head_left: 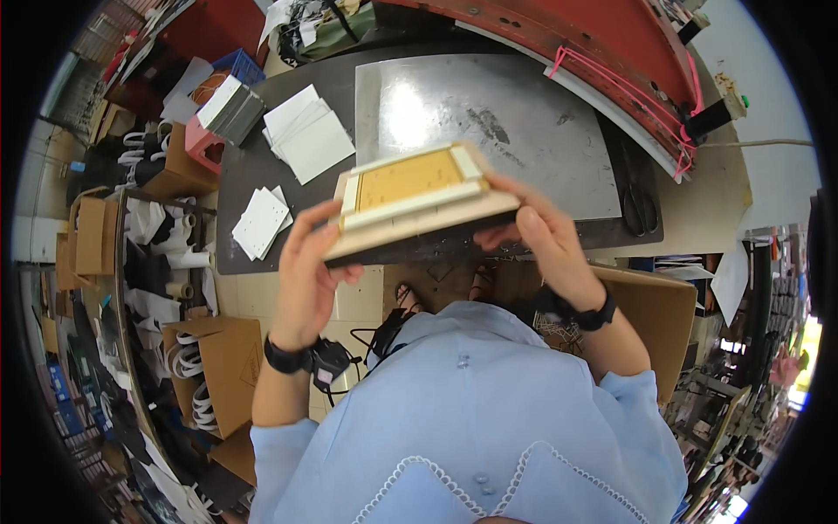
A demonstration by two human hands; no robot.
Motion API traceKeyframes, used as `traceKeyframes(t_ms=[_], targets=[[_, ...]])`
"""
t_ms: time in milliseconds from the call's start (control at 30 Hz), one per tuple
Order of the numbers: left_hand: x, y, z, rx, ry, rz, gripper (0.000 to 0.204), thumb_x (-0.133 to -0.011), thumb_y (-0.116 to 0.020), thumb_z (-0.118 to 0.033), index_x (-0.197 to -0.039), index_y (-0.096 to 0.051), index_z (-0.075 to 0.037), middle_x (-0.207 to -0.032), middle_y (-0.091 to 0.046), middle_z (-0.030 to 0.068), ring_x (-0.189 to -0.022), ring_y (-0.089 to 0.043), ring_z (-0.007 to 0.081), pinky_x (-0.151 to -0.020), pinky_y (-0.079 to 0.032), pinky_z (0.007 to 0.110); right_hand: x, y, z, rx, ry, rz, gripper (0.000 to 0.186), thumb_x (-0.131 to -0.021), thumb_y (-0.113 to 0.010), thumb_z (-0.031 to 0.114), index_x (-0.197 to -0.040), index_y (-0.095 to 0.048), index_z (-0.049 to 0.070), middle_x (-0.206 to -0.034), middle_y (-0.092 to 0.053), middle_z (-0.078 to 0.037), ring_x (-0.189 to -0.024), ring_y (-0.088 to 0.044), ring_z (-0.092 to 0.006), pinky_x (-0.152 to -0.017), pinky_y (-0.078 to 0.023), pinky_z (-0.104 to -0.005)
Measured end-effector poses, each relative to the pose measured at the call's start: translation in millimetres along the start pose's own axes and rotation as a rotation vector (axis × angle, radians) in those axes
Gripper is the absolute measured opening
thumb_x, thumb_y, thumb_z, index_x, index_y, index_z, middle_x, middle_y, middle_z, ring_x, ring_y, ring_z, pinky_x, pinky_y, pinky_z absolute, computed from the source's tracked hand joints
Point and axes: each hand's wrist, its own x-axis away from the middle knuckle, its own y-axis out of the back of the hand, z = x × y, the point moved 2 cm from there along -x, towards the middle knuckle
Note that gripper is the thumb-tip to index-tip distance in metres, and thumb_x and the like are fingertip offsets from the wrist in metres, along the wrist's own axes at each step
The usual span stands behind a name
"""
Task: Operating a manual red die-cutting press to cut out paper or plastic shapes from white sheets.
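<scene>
Above the front edge of the dark table (249, 166), I hold a thick rectangular wooden board (423, 220) in both hands. Its upper face carries a yellow panel (408, 181) bordered by cream strips, and it tilts up toward its right end. My left hand (307, 262) grips the left end, thumb near the top edge and fingers partly beneath. At the right end, my right hand (550, 236) is closed round the corner, some fingers hidden behind and under the board. Motion blurs the board slightly.
A shiny metal plate (550, 131) lies beyond the board, below a red machine beam (594, 44) with pink cord. Left are white sheets (310, 135), smaller white cards (260, 224) and a grey stack (231, 109). Black scissors (640, 210) lie right. Cardboard boxes (236, 358) flank me.
</scene>
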Motion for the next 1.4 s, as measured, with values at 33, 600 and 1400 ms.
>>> traceKeyframes(t_ms=[33, 600, 1400], targets=[[-7.0, -1.2, -7.7, 0.006, -0.015, 0.026, 0.039, -0.095, -0.057, -0.021, -0.129, -0.051, -0.001, -0.101, -0.066, 0.0118, -0.071, -0.066, 0.0164, -0.059, -0.054, 0.025, -5.9, 1.4, 7.6, -0.008, 0.117, 0.066, 0.046, -0.100, -0.056, 0.022, -0.142, -0.046, 0.006, -0.110, -0.064, -0.011, -0.090, -0.065, -0.0166, -0.079, -0.053, -0.0275], [-116.7, -66.9, -32.8, -0.060, -0.076, 0.337, 0.050, -0.103, -0.046, -0.032, -0.136, -0.043, 0.006, -0.118, -0.058, 0.0263, -0.116, -0.058, 0.0299, -0.104, -0.045, 0.039, -65.2, 72.7, 34.6, 1.058, 0.508, -0.249, 0.029, -0.082, -0.073, 0.010, -0.108, -0.065, 0.000, -0.099, -0.067, -0.016, -0.085, -0.066, -0.0310, -0.075, -0.053, -0.0325], [-39.5, -62.6, -56.0, -0.620, -0.383, 0.197, 0.030, -0.101, -0.053, -0.019, -0.117, -0.061, 0.004, -0.072, -0.067, 0.0083, -0.062, -0.065, 0.0129, -0.056, -0.052, 0.024, -8.2, 43.5, 85.3, 0.982, 0.327, -0.167, 0.026, -0.079, -0.076, 0.012, -0.102, -0.068, 0.001, -0.090, -0.068, -0.015, -0.077, -0.068, -0.0262, -0.069, -0.052, -0.0313]])
